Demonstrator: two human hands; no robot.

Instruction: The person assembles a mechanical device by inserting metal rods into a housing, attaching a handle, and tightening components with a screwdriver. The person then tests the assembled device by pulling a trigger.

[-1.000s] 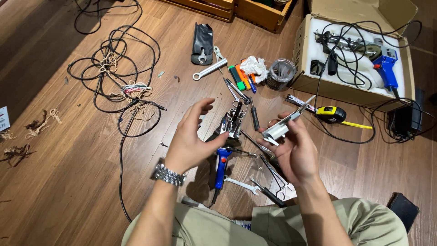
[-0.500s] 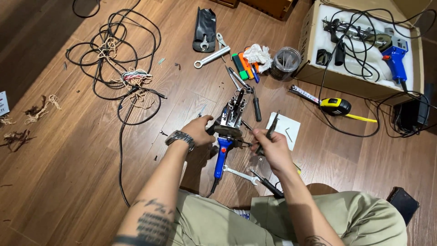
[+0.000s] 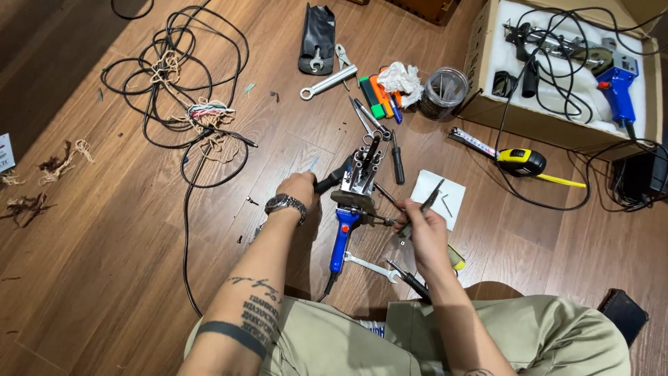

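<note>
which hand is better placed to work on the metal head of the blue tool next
Right, probably. The right hand already holds thin pliers beside the blue-handled tool, while the left hand grips and steadies it.

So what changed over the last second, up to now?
The blue-handled tool went from raised between both hands down to the floor. The left hand now steadies its top by a black grip; the right hand brings a thin metal tool to its side. The cables, wrenches, tape measure and box stayed put.
</note>
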